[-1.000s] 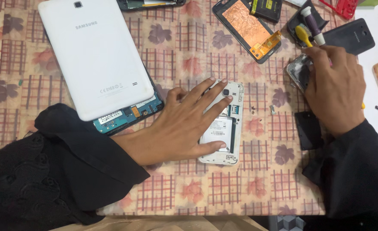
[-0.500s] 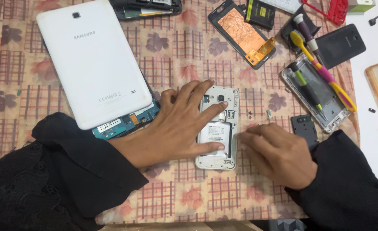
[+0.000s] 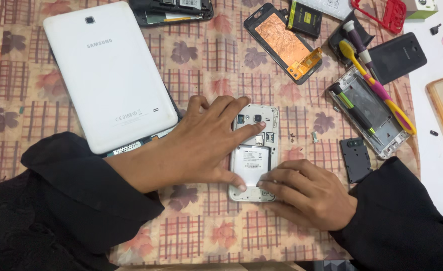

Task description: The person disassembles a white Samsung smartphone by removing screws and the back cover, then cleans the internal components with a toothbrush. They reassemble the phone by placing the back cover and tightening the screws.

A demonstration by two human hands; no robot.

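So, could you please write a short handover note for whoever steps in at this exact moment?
Left hand: flat on the opened white phone, fingers spread over its upper half, pinning it to the patterned cloth.
Right hand: fingertips at the phone's lower edge, by the battery.
Done: back cover is off; the battery sits in its bay.
Left: the battery is not yet out.
Nearby: white tablet face down on the left; toothbrush and screwdriver over a phone frame on the right; small dark cover piece beside the right wrist.
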